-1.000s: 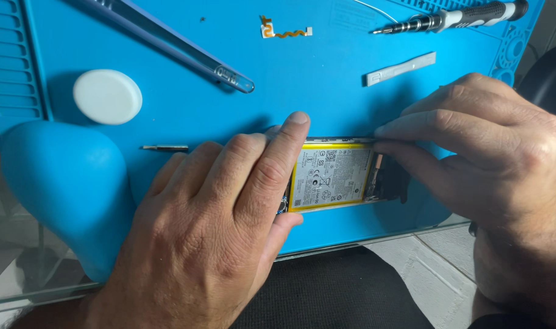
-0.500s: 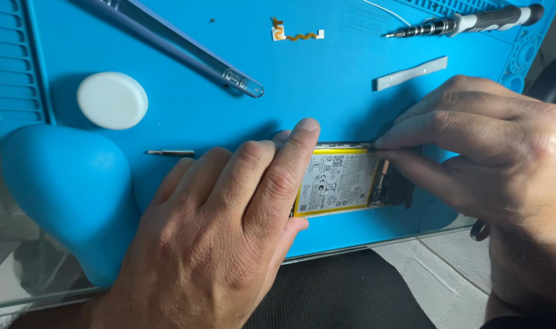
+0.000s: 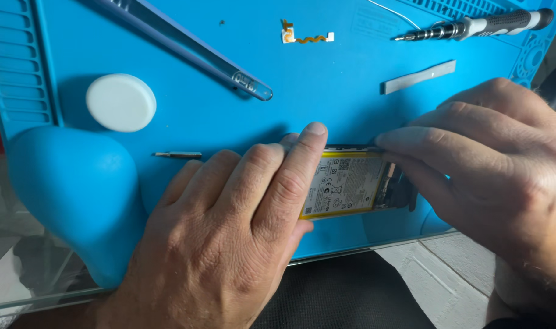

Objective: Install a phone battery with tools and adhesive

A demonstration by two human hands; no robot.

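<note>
worktop: blue silicone mat (image 3: 326, 79) over glass
far edge: screwdriver (image 3: 473, 27), grey strip (image 3: 418, 77), flex cable (image 3: 305, 36)
left: white disc (image 3: 120, 102), small bit (image 3: 178, 155)
centre: tweezers (image 3: 186, 45), opened phone (image 3: 351, 183)
</note>
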